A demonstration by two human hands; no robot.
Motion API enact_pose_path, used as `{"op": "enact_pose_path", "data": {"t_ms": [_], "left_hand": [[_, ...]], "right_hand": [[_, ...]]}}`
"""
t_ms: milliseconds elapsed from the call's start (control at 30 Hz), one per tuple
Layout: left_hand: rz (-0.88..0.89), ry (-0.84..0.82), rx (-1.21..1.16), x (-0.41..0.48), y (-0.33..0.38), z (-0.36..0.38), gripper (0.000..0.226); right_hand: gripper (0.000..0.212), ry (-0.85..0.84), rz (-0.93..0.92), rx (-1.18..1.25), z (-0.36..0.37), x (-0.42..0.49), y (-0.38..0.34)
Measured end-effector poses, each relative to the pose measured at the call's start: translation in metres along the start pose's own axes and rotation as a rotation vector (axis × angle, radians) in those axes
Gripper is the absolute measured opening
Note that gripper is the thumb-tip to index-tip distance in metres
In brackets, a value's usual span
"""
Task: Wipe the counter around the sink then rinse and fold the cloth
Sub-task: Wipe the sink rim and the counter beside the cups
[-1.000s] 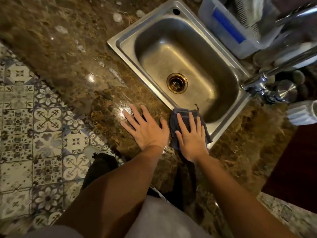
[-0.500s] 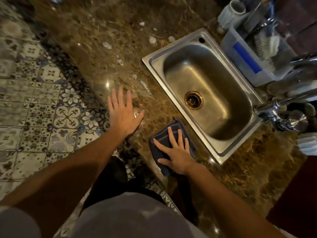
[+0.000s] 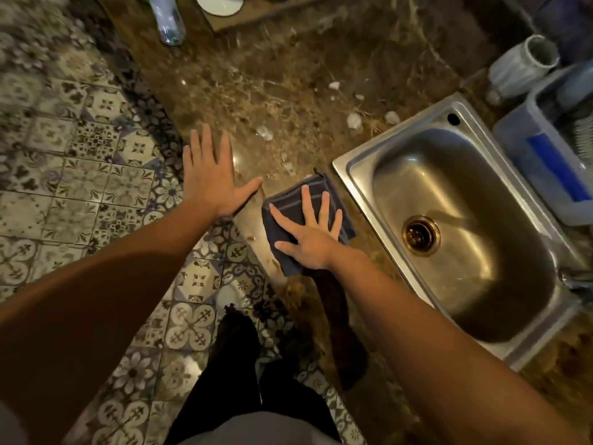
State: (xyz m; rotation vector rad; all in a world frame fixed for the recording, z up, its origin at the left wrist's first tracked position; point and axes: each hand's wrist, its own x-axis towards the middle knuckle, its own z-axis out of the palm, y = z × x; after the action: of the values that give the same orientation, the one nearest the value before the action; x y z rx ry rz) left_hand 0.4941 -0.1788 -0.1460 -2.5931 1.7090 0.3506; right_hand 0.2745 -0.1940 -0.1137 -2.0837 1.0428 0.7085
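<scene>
A folded dark blue cloth [image 3: 290,195] lies flat on the brown marble counter [image 3: 305,75], just left of the steel sink [image 3: 359,157]. My right hand [image 3: 309,232] presses on the cloth with straight, spread fingers. My left hand [image 3: 211,178] lies flat on the counter's front edge, left of the cloth, fingers spread and holding nothing. White crumbs and wet specks [image 3: 354,120] are scattered on the counter beyond the cloth. The sink basin holds only its brass drain [image 3: 419,235].
A blue-and-grey dish rack [image 3: 545,155] stands beyond the sink, with a ribbed white cup [image 3: 521,67] beside it. A clear plastic bottle [image 3: 168,19] and a white plate [image 3: 219,3] sit at the counter's far end. Part of the tap [image 3: 576,277] shows at right. Patterned floor tiles lie left.
My right hand has slid the cloth leftward along the front of the sink, away from its rim. My left hand has moved further left along the counter edge. The view has swung left.
</scene>
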Motion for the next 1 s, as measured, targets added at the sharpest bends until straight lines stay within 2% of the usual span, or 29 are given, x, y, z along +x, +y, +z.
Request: {"op": "enact_pose_path", "data": {"t_ms": [167, 267, 367, 467, 567, 667, 833, 933, 1000], "left_hand": [[-0.013, -0.010, -0.030, 0.074, -0.015, -0.016, 0.111], [-0.056, 0.008, -0.102, 0.114, -0.022, -0.019, 0.099], [-0.115, 0.077, -0.125, 0.134, -0.028, -0.019, 0.087], [-0.089, 0.203, -0.103, 0.141, -0.030, -0.013, 0.077], [-0.078, 0.204, -0.098, 0.146, -0.031, -0.012, 0.075], [-0.060, 0.219, -0.090, 0.147, -0.033, -0.010, 0.074], [-0.074, 0.212, -0.108, 0.148, -0.031, -0.011, 0.074], [-0.070, 0.225, -0.087, 0.150, -0.029, -0.011, 0.074], [-0.088, 0.247, -0.070, 0.150, -0.029, -0.009, 0.073]], "right_hand": [[0.064, 0.047, 0.006, 0.015, -0.047, 0.065, -0.033], [0.064, 0.088, 0.027, 0.053, -0.080, 0.104, -0.045], [0.065, 0.118, 0.053, 0.065, -0.104, 0.128, -0.050], [0.064, 0.148, 0.055, 0.087, -0.125, 0.145, -0.049], [0.059, 0.225, 0.074, 0.100, -0.118, 0.141, -0.055], [0.056, 0.286, 0.042, 0.084, -0.070, 0.114, -0.064], [0.065, 0.085, -0.020, 0.030, -0.016, 0.043, -0.058], [0.075, 0.012, -0.072, 0.015, -0.033, 0.042, -0.034], [0.083, 0.016, -0.024, 0.062, -0.060, 0.057, -0.018]]}}
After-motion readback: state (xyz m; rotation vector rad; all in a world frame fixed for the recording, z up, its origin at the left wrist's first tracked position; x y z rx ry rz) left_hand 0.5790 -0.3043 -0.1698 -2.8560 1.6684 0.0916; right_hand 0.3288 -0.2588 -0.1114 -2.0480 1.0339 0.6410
